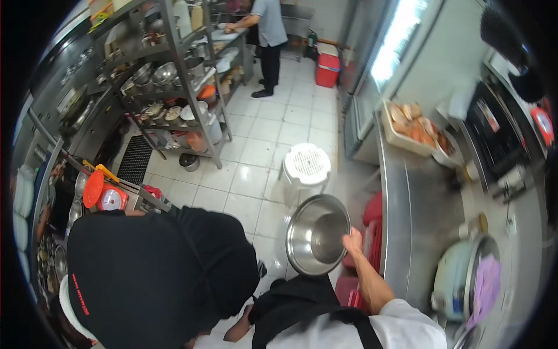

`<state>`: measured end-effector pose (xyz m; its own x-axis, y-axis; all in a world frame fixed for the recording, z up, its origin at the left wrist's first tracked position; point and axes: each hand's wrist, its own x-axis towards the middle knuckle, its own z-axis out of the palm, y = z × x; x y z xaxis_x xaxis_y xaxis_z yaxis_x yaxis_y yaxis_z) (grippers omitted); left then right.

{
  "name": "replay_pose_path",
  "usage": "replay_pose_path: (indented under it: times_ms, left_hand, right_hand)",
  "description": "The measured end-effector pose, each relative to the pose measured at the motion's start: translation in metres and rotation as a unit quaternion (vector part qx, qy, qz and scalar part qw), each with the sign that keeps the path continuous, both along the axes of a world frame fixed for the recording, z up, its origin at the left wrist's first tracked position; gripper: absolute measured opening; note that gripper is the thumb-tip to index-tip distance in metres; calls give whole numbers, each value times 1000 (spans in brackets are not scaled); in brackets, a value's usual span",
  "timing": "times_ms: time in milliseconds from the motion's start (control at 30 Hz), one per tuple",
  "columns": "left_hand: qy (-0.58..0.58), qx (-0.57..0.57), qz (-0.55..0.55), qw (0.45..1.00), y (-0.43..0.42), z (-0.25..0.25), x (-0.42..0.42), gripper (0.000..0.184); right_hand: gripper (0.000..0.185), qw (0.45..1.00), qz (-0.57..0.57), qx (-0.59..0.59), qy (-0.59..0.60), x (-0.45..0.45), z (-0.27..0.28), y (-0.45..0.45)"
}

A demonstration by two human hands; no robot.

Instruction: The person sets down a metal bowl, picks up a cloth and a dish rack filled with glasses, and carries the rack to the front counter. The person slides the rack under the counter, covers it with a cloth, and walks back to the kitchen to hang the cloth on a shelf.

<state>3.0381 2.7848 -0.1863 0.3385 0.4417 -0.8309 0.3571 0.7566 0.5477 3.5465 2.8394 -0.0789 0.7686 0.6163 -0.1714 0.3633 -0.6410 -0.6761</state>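
My right hand (pixel 352 241) is closed on the right rim of a large, deep stainless steel mixing bowl (pixel 307 256). Tilted so that its inside faces me, the bowl is held off the floor in front of my black apron (pixel 299 302). I see nothing inside it. Part of a bare forearm (pixel 237 330) shows at the lower middle, but my left hand is hidden. Just beyond the bowl stands a white plastic stool (pixel 307 164).
A co-worker in black (pixel 145 262) bends close on my left, beside an orange kitchen scale (pixel 111 199). A steel counter (pixel 398 215) runs along my right, bearing a tub of meat (pixel 410 145). Shelving (pixel 192 87) stands ahead left; another person (pixel 268 35) works farther back.
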Motion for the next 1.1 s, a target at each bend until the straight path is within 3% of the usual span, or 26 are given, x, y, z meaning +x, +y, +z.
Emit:
replay_pose_path:
  times_ms: [233, 300, 533, 633, 733, 867, 1067, 1100]
  left_hand:
    - [116, -101, 178, 972, 13, 8, 58, 29]
    - [134, -114, 234, 956, 20, 15, 84, 29]
    - [125, -73, 399, 906, 53, 9, 203, 30]
    - [123, -53, 404, 905, 94, -13, 237, 31]
    - [137, -13, 389, 911, 134, -41, 249, 32]
    - [168, 85, 349, 918, 195, -68, 237, 33]
    - [234, 292, 273, 886, 314, -90, 180, 35]
    - [286, 221, 209, 908, 344, -92, 168, 26]
  right_hand:
    - [19, 982, 174, -30, -63, 60, 14, 184]
    - [13, 949, 293, -48, -107, 60, 23, 229]
    - [10, 841, 530, -18, -102, 28, 61, 404]
    - [7, 791, 596, 64, -122, -6, 67, 474]
    - [7, 786, 592, 137, -117, -40, 71, 540]
    - [8, 750, 618, 149, -184, -82, 92, 612]
    - [6, 756, 621, 127, -167, -155, 134, 716]
    - [6, 757, 620, 128, -161, -171, 133, 734]
